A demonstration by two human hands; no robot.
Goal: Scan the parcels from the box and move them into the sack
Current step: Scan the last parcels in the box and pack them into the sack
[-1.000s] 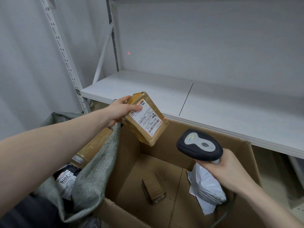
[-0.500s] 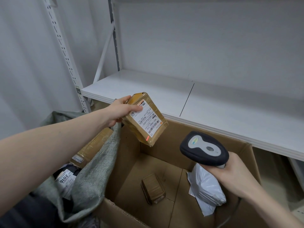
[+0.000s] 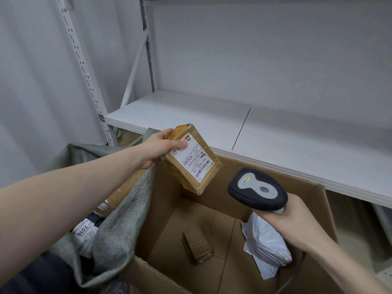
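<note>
a white metal shelf [image 3: 212, 115] runs across the far side against a pale wall, and an open cardboard box [image 3: 212, 279] stands just below its front edge. the left hand [image 3: 158, 148] grasps a brown taped parcel [image 3: 192, 160] over the box's far left corner, tilted, label up. the right hand [image 3: 290, 219] is wrapped round the handle of a black scanner [image 3: 257, 188] over the box's right side. inside the box lie a small brown parcel [image 3: 197, 244] and a white poly bag [image 3: 267, 245], partly hidden by the right wrist. a grey-green sack [image 3: 118, 225] slumps at the left, touching the box wall, with labelled parcels [image 3: 84, 232] inside.
</note>
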